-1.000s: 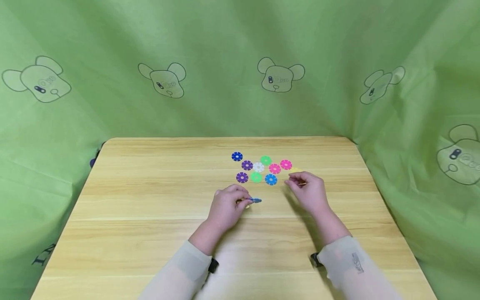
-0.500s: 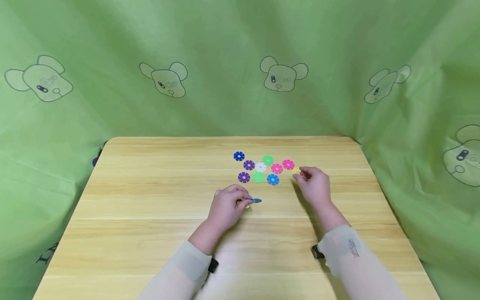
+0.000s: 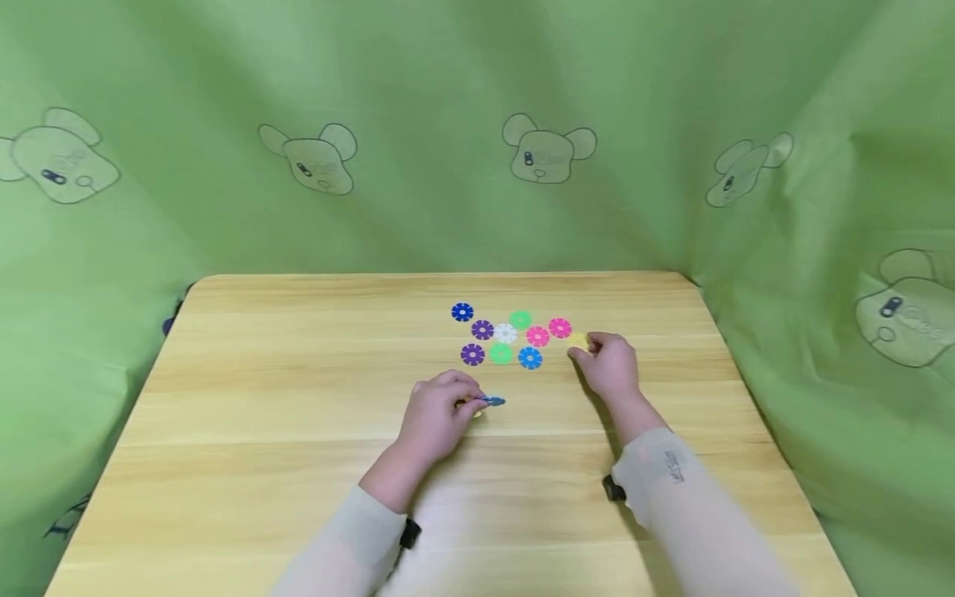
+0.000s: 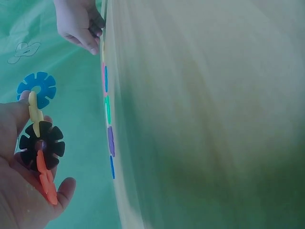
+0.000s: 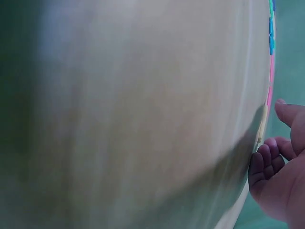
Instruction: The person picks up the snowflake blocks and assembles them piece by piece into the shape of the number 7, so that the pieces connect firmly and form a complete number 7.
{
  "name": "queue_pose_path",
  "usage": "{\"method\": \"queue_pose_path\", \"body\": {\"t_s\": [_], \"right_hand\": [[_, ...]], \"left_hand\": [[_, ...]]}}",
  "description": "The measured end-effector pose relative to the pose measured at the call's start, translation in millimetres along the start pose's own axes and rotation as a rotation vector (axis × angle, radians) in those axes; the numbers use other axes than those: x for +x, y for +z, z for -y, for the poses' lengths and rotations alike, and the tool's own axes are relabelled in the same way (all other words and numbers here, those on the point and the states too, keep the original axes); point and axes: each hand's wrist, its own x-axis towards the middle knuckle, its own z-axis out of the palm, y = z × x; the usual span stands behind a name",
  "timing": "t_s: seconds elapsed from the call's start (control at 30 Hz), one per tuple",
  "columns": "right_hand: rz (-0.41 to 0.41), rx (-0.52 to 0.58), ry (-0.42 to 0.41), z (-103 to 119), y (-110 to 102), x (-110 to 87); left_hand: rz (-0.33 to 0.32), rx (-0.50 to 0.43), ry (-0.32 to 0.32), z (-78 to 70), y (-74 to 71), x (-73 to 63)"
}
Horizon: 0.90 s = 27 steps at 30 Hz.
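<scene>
Ten discs (image 3: 505,333) lie on the pale wooden table (image 3: 246,497), green curtain (image 3: 425,224) around it: one dark blue (image 3: 457,312), two purple (image 3: 477,330), one white, two green (image 3: 501,354), two pink (image 3: 533,336), one light blue (image 3: 525,358), one yellow disc (image 3: 577,340). The left hand (image 3: 440,414) pinches a joined chain of four (image 4: 36,125); the right hand (image 3: 615,365) is at the yellow disc, whether gripping I cannot tell. Wide wood stretches toward the left edge (image 3: 148,390) and right edge (image 3: 758,414)

A chain of interlocked notched blue, yellow, black and orange discs (image 4: 46,130); in the head view, a yellow disc (image 3: 577,340) lies at its two o'clock.
</scene>
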Motion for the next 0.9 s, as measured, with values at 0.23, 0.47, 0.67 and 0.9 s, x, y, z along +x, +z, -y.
{"method": "queue_pose_path", "body": {"t_s": [0.23,0.47,0.67,0.9], "right_hand": [[0.033,-0.063,0.047,6,7,5.5],[0.042,-0.088,0.07,4,6,10.0],[0.017,-0.055,0.081,2,7,11.5],[-0.026,0.038,0.106,0,6,6.5]], "left_hand": [[0.007,-0.003,-0.009,3.1,-4.3,-4.6],[0.007,-0.015,-0.019,1.0,-3.2,-4.3],[0.008,-0.013,-0.02,1.4,-2.1,-3.5],[0.017,-0.012,-0.028,1.1,-1.2,-2.5]]}}
